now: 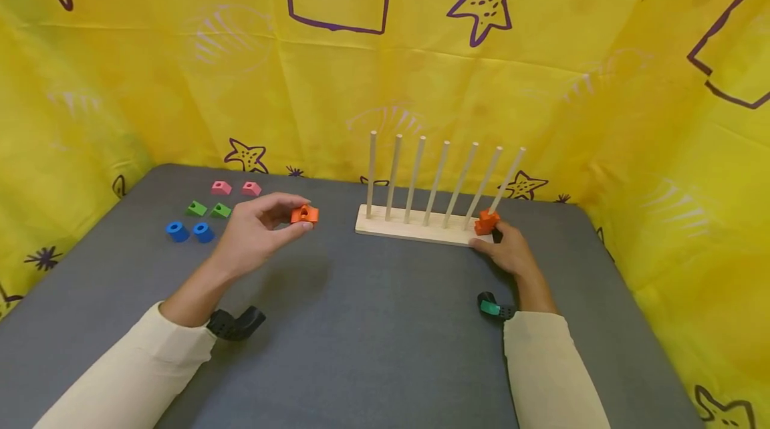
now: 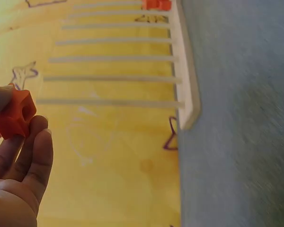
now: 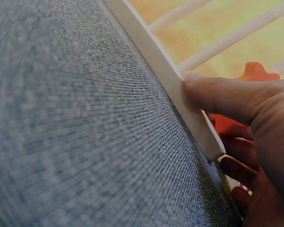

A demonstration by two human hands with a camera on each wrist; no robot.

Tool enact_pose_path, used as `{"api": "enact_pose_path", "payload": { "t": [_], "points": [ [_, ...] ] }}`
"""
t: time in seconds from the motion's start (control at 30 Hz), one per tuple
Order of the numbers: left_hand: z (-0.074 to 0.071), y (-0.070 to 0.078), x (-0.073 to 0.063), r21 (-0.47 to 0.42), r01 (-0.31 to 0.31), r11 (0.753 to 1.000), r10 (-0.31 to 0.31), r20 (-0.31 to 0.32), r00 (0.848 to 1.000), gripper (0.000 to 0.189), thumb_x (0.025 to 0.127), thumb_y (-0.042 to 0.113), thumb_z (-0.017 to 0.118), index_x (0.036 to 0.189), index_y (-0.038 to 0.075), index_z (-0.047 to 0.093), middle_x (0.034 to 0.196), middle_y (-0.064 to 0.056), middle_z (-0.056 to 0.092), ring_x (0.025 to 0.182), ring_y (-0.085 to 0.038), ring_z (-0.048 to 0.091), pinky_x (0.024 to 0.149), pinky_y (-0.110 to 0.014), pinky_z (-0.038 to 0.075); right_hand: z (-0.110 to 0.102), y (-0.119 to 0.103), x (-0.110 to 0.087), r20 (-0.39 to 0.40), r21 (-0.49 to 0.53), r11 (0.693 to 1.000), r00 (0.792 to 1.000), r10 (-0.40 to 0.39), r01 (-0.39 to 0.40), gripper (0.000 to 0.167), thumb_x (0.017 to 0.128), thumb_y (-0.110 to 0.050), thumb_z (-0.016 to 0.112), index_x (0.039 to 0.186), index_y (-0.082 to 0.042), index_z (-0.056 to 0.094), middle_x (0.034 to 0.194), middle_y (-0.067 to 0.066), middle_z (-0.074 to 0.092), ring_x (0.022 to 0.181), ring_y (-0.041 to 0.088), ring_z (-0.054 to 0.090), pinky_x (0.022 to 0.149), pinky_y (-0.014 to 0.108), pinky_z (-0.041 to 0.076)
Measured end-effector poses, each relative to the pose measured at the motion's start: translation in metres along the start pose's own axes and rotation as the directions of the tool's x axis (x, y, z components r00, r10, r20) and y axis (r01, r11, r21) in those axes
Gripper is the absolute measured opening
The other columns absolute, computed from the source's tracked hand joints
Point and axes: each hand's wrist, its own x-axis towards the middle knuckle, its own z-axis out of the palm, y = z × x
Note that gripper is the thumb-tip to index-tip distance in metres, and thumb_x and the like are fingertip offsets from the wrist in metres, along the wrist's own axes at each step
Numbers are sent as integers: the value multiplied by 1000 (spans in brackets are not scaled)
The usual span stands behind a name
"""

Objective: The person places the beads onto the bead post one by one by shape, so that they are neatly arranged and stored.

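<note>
My left hand [image 1: 257, 228] pinches an orange block [image 1: 305, 214] between thumb and fingers, raised left of the wooden peg stand [image 1: 415, 235]. In the left wrist view this notched block [image 2: 14, 116] shows a round hole. The stand is a long pale base with several upright pegs in a row. Orange blocks [image 1: 486, 222] sit low on its rightmost peg. At that end my right hand [image 1: 508, 248] grips the base, the thumb on its front edge and the fingers curled around the end. In the right wrist view the thumb partly hides the orange piece [image 3: 253, 73].
On the grey table [image 1: 373, 335], at the left, two pink blocks [image 1: 221, 188], two green blocks [image 1: 220, 210] and two blue cylinders [image 1: 177, 231] stand in rows, all with holes. A yellow patterned cloth [image 1: 385, 81] hangs behind and around the table.
</note>
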Motion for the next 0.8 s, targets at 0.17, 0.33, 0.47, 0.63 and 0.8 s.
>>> {"api": "enact_pose_path", "payload": {
  "t": [0.17,0.33,0.47,0.63,0.8],
  "points": [
    [19,12,18,-34,-52,998,52,-9,999,31,81,-1,76,111,-2,68,103,-12,67,87,-19,65,76,-26,54,0,0,0,2,18,1000,1000,-4,4,65,85,-27,75,131,10,48,132,33,48,122,48,42,104,58,28],
    [40,24,38,-62,-123,991,119,-67,991,32,80,-3,77,110,-4,68,101,-13,68,86,-20,65,78,-28,53,0,0,0,6,21,1000,1000,1,-1,67,85,-30,75,131,10,48,133,33,47,122,48,43,103,58,29],
    [59,33,58,-122,-159,980,146,-109,983,31,80,-5,76,109,-7,67,98,-14,67,84,-21,64,76,-28,54,-1,1,0,17,30,1000,1000,3,-4,69,85,-32,75,133,9,47,134,32,47,123,48,42,104,58,29],
    [84,48,83,-240,-150,959,129,-104,986,30,82,-8,72,111,-10,65,98,-17,65,85,-23,64,76,-30,54,-2,2,1,13,5,1000,1000,-1,0,68,86,-30,75,132,11,46,132,34,46,121,49,42,103,58,29],
    [103,62,100,-244,-151,958,139,-66,988,31,83,-5,73,113,-7,65,100,-14,65,86,-22,65,79,-32,54,0,0,1,13,-12,1000,1000,-7,7,67,86,-30,75,131,11,47,131,34,47,119,49,44,103,58,29]
  ]
}}
